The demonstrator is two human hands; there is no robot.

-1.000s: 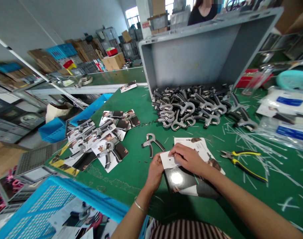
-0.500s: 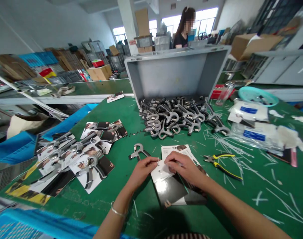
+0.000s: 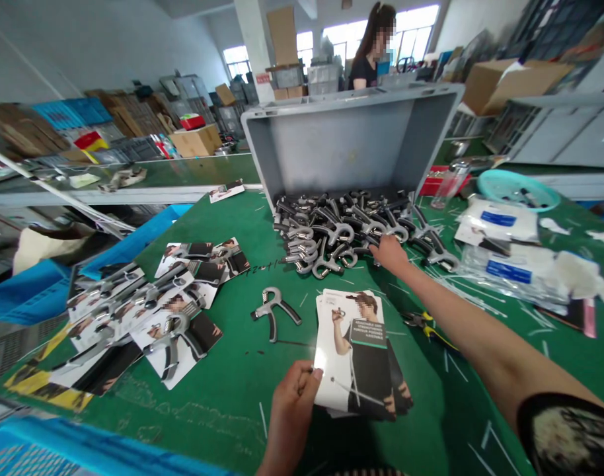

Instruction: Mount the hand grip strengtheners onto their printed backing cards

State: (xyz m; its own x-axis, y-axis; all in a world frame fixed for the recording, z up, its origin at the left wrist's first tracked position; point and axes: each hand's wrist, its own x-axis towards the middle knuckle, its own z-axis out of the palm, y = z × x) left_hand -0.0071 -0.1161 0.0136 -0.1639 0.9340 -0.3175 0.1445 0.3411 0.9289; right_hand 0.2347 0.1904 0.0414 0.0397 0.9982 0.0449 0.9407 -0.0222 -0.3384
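Observation:
My left hand (image 3: 295,403) pinches the left edge of a printed backing card (image 3: 339,370) between thumb and fingers. That card lies picture side up on other cards, with a thin white cable tie (image 3: 374,398) across its lower part. My right hand (image 3: 392,256) is stretched out to the front of a pile of grey and black hand grip strengtheners (image 3: 334,231). Its fingers close on a handle there, partly hidden by the pile. A single hand grip strengthener (image 3: 273,309) lies on the green table left of the cards.
Cards with hand grips on them (image 3: 176,330) lie at left. A grey crate (image 3: 349,145) on its side stands behind the pile. Yellow-black pliers (image 3: 425,324) lie under my right forearm, among loose white cable ties (image 3: 473,291). A co-worker (image 3: 369,53) is beyond.
My right hand has left the cards and moved forward to the pile. My left hand has come back toward me, to the card's left edge. The top card's picture side now shows.

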